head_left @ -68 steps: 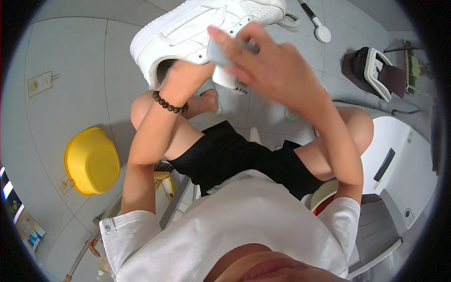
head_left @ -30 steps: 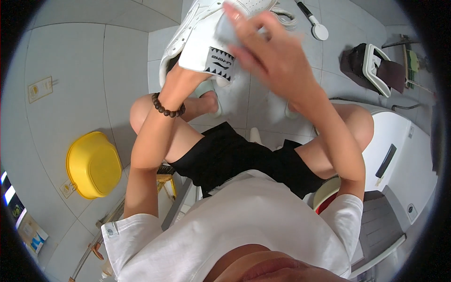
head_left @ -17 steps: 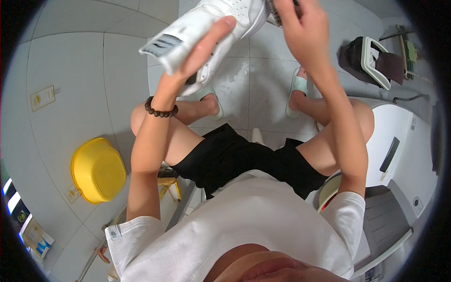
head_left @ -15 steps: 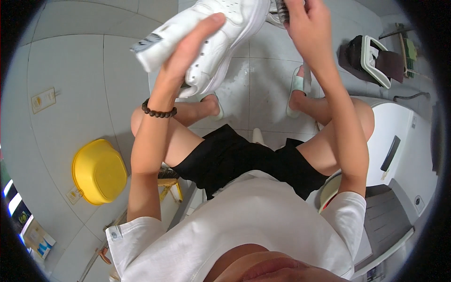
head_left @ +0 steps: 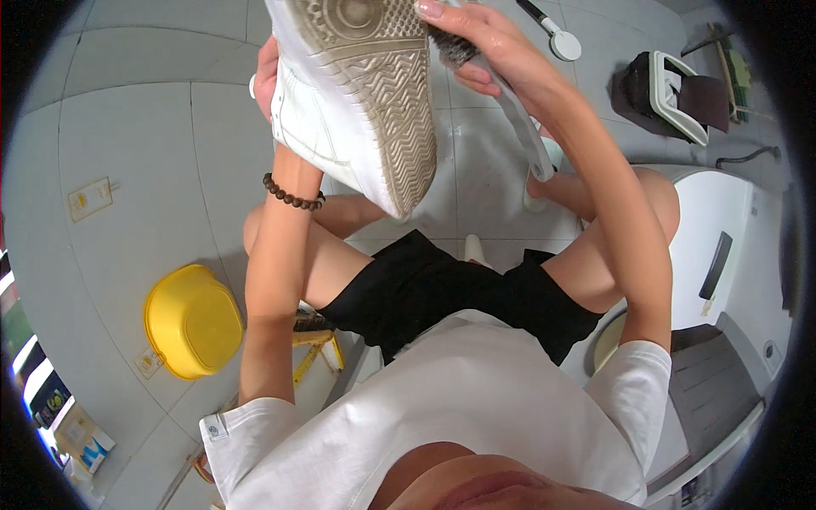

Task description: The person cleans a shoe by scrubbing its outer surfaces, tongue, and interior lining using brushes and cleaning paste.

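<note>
Held up at the top middle is a white sneaker [head_left: 319, 127], its brownish, patterned sole turned toward me. My left hand [head_left: 267, 81] grips it from the far left side; most of those fingers are hidden behind the shoe. In my right hand [head_left: 497, 47] is a scrub brush [head_left: 514, 110] with a pale grey handle hanging down toward my wrist. Its dark bristles [head_left: 452, 47] are right beside the sole's right edge; whether they touch it I cannot tell. The right fingers are closed around the brush head.
A shower head [head_left: 563, 45] lies on the tiled floor beyond my right hand. Farther right stand a black and white bin [head_left: 680, 98] and a large white fixture [head_left: 701, 212]. On the left is a yellow basin [head_left: 191, 323]. My knees are spread below the shoe.
The sneaker has been turned over, so its sole now faces me instead of its upper. My right hand has come left and slightly down with the brush, closer to the shoe.
</note>
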`<action>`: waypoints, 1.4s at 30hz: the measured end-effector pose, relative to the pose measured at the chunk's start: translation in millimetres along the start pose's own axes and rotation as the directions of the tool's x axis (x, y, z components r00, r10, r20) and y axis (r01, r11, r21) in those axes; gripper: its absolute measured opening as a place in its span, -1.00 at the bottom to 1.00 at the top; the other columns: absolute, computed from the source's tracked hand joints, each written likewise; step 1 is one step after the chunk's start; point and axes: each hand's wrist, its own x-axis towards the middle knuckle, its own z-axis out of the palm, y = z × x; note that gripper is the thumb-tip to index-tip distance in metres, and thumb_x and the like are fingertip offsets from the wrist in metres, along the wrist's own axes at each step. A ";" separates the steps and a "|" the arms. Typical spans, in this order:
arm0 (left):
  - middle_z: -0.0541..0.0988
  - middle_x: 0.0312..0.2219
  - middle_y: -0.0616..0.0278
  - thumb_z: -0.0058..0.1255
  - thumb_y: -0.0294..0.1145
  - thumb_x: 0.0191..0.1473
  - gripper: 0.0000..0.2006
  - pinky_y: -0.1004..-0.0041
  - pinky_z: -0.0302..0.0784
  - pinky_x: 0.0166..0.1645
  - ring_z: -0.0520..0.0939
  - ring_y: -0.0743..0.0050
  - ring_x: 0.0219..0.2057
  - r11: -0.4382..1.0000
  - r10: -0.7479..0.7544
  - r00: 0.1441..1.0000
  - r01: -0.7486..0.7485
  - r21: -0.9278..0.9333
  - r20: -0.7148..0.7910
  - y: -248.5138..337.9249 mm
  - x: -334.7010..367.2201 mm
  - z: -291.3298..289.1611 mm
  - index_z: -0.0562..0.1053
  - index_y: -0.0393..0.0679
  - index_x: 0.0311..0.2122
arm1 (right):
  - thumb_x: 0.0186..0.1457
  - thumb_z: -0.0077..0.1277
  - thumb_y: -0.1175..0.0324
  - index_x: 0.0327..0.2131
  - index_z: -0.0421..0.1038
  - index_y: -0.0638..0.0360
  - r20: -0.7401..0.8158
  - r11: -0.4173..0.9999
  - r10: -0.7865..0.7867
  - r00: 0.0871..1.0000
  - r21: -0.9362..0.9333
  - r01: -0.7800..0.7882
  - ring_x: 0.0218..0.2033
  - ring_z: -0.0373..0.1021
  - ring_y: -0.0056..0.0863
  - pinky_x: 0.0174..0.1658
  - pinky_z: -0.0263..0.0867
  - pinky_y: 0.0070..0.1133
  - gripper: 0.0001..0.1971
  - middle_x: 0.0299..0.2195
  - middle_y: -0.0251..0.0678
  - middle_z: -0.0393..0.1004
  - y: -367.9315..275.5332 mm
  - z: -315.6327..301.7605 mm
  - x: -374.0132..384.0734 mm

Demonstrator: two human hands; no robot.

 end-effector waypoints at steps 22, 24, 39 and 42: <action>0.70 -0.24 0.02 -0.09 -0.17 0.26 -0.59 0.29 0.69 -0.14 0.73 0.20 -0.27 0.975 -0.140 0.985 0.120 -0.186 -0.099 -13.4 -2.6 27.9 0.55 -0.34 -0.06 | 0.21 0.04 -0.23 -0.25 0.47 0.19 -0.186 0.978 -0.058 0.981 -0.208 0.019 -0.78 -0.06 -0.84 -0.64 -0.15 -0.73 -0.43 -0.77 -0.65 0.04 45.1 9.2 21.8; 0.63 -0.05 -0.10 -0.19 -0.19 0.33 -0.56 0.24 0.65 0.07 0.69 0.07 -0.09 0.937 -0.216 0.965 0.247 -0.246 0.146 -8.8 3.7 4.4 0.46 -0.38 0.07 | 0.16 0.14 -0.18 -0.17 0.44 0.21 -0.160 0.975 -0.076 0.984 -0.219 0.040 -0.77 -0.07 -0.83 -0.66 -0.14 -0.73 -0.44 -0.76 -0.65 0.03 44.1 19.1 21.6; 0.64 -0.24 0.13 -0.03 -0.28 0.29 -0.68 0.49 0.57 -0.08 0.63 0.39 -0.23 0.899 0.177 0.935 -0.027 0.436 -0.307 -13.9 -9.4 49.7 0.51 -0.35 -0.05 | 0.07 0.21 -0.10 -0.43 0.43 0.08 -0.140 0.990 -0.108 0.984 -0.104 0.093 -0.77 0.00 -0.86 -0.69 -0.12 -0.76 -0.57 -0.73 -0.65 0.18 55.0 22.5 24.3; 0.65 -0.38 0.24 0.00 -0.24 0.20 -0.69 0.45 0.54 -0.23 0.63 0.45 -0.38 0.853 0.051 0.997 -0.012 0.522 -0.060 4.0 -20.8 56.3 0.55 -0.30 -0.16 | 0.09 0.19 -0.10 -0.45 0.42 0.07 -0.131 0.995 -0.077 0.988 -0.068 0.068 -0.77 -0.03 -0.86 -0.68 -0.16 -0.75 -0.58 -0.71 -0.64 0.21 53.0 11.3 23.8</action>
